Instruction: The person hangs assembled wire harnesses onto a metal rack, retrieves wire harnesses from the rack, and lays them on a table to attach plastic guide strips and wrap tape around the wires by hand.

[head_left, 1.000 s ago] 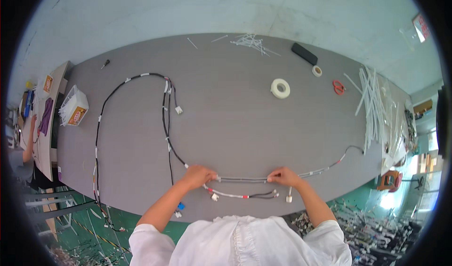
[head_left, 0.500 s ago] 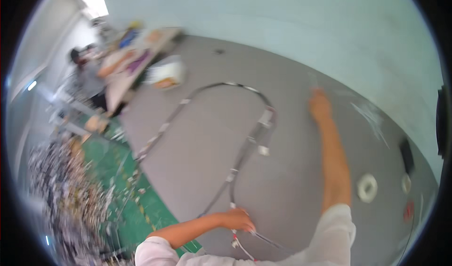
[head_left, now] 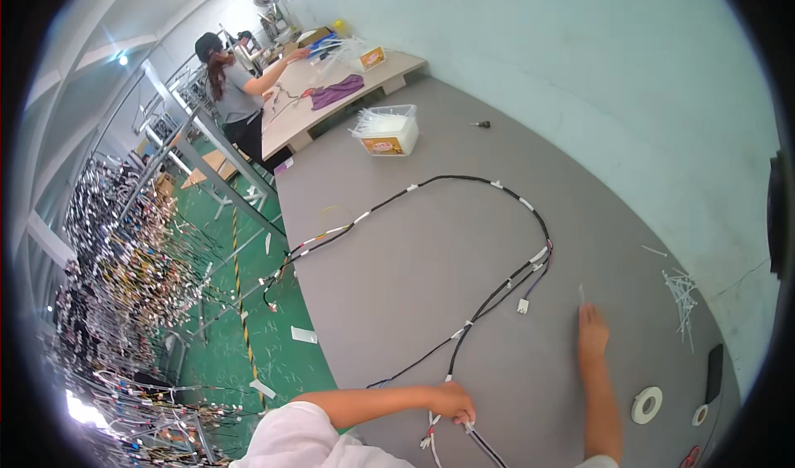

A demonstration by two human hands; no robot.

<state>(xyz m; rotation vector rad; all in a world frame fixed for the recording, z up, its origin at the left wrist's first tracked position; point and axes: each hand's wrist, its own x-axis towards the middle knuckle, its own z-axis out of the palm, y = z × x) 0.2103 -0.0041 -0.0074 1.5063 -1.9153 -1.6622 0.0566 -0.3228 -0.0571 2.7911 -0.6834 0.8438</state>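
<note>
A long black wire harness (head_left: pixel 451 178) with white tape bands loops across the grey table. Near the table's front edge, my left hand (head_left: pixel 453 401) is closed around its lower part, and some branches run on below the hand. A white connector (head_left: pixel 522 306) hangs off the loop's right side on a short lead. To the right of the loop, my right hand (head_left: pixel 593 329) pinches a thin whitish strip that looks like a cable tie (head_left: pixel 582 294), pointing away from me. Several loose white cable ties (head_left: pixel 681 302) lie further right.
On the right are a white tape roll (head_left: pixel 647 405), a black object (head_left: pixel 714 373) and red-handled cutters (head_left: pixel 690 456). A clear tub (head_left: pixel 402 132) of white ties stands at the far edge. Beyond it a co-worker (head_left: pixel 236 83) works at another table. Bundled wires hang left.
My view has swung, so the table and harness appear shifted right and lower. My right hand has drawn back nearer to me with the strip. The left hand still grips the harness.
</note>
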